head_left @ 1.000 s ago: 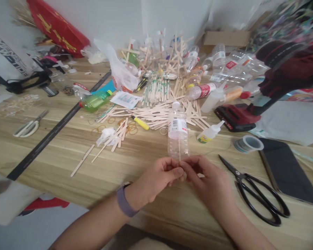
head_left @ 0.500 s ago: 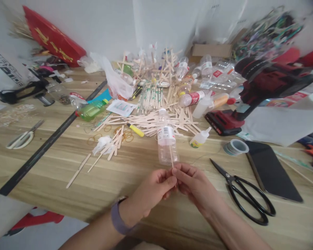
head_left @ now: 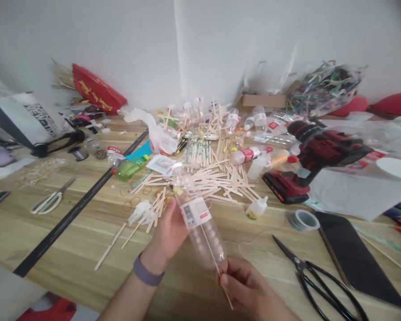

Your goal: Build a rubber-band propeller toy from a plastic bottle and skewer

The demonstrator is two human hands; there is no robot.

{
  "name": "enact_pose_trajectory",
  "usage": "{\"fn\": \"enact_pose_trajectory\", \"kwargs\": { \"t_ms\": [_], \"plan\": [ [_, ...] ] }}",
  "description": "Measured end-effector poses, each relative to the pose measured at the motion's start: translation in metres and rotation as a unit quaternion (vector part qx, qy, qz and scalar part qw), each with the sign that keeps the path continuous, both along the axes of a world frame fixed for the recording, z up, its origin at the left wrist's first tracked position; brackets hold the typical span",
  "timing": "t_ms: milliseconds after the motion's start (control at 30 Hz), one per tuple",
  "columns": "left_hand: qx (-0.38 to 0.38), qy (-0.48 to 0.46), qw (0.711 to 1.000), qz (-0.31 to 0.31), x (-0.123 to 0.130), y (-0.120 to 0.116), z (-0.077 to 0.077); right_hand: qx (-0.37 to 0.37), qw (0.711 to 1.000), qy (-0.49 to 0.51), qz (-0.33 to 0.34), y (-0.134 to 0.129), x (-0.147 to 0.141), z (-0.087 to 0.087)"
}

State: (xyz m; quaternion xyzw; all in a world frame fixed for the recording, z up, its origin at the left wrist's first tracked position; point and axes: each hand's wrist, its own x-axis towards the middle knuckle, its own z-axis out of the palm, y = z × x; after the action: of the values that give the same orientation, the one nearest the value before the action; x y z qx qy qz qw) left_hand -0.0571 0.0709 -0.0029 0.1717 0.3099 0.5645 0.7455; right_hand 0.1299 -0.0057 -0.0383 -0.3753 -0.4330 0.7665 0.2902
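A clear plastic bottle (head_left: 211, 236) with a white label is tilted in front of me, its white cap pointing away. My left hand (head_left: 172, 229) grips its left side, the fingers partly hidden behind the bottle. Between thumb and fingers of my right hand (head_left: 242, 283), close to the bottle's base, is a thin wooden stick (head_left: 227, 298). The stick runs up along the bottle; whether it lies inside or against the wall I cannot tell. To the left lie loose flat wooden sticks (head_left: 157, 209) beside a crumpled white tissue (head_left: 142, 213).
Black-handled scissors (head_left: 300, 265), a phone (head_left: 357, 261), a tape roll (head_left: 304, 220) and a glue bottle (head_left: 256, 207) lie to the right. A red drill (head_left: 324, 154) stands behind them. White-handled scissors (head_left: 51, 198) and a dark strip (head_left: 73, 214) are left. Sticks and bottles crowd the back.
The left hand has left the stick and taken hold of the bottle, which is now lifted and tilted. My right hand keeps the stick, now nearer me. The view has tipped upward.
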Motion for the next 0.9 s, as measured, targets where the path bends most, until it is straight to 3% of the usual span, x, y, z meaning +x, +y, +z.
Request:
{"fn": "enact_pose_trajectory", "kwargs": {
  "t_ms": [133,300,367,467,567,667,800,900],
  "plan": [
    [0.017,-0.041,0.999,-0.028,0.001,0.003,-0.001,-0.014,0.997,0.018,0.072,0.001,-0.004,-0.008],
    [0.044,-0.033,0.997,-0.051,0.001,0.005,-0.003,0.058,0.995,-0.034,0.075,0.012,-0.003,-0.004],
    [0.053,-0.016,0.997,-0.045,0.0,0.006,-0.003,0.108,0.987,-0.115,0.021,0.02,0.001,0.002],
    [0.048,-0.004,0.998,-0.041,-0.003,0.008,-0.003,0.18,0.95,-0.23,-0.108,0.031,0.007,0.013],
    [0.03,-0.003,0.998,-0.05,-0.004,0.007,-0.001,0.238,0.925,-0.255,-0.151,0.04,0.005,0.022],
    [0.01,0.007,0.997,-0.076,-0.004,0.004,0.001,0.244,0.937,-0.216,-0.125,0.046,-0.004,0.025],
    [-0.007,0.028,0.992,-0.124,0.0,-0.006,-0.001,0.193,0.973,-0.097,-0.086,0.048,-0.013,0.021],
    [-0.027,0.02,0.99,-0.136,0.003,-0.014,-0.004,0.166,0.983,-0.066,-0.045,0.047,-0.014,0.017]
  ]
}}
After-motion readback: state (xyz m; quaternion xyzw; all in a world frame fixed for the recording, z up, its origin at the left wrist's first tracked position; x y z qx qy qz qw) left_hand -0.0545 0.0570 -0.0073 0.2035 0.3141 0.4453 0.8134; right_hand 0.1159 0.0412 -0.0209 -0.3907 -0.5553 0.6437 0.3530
